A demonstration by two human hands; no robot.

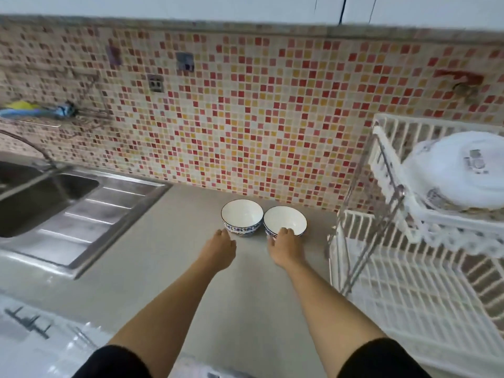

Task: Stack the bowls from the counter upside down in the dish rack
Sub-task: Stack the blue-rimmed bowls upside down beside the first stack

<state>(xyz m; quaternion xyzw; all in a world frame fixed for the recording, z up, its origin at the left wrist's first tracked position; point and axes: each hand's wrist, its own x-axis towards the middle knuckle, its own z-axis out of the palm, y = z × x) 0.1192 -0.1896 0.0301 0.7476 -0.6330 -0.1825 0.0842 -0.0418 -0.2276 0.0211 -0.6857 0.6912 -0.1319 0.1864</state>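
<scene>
Two white bowls with blue patterned outsides stand upright side by side on the grey counter, near the tiled wall. My left hand (219, 251) is just in front of the left bowl (241, 216), its fingertips close to the bowl's side, holding nothing. My right hand (283, 245) is at the right bowl (286, 221), with fingers over the near rim and thumb on the outside. The white two-tier dish rack (403, 282) stands to the right of the bowls, and its lower tier has nothing on it.
A steel sink (41, 197) with a drainboard (98, 214) and a curved tap lies at the left. On the rack's upper tier sit white plates or lids (458, 173). A mosaic tile wall runs behind the counter (169, 268). Something clear and plastic lies at the near left.
</scene>
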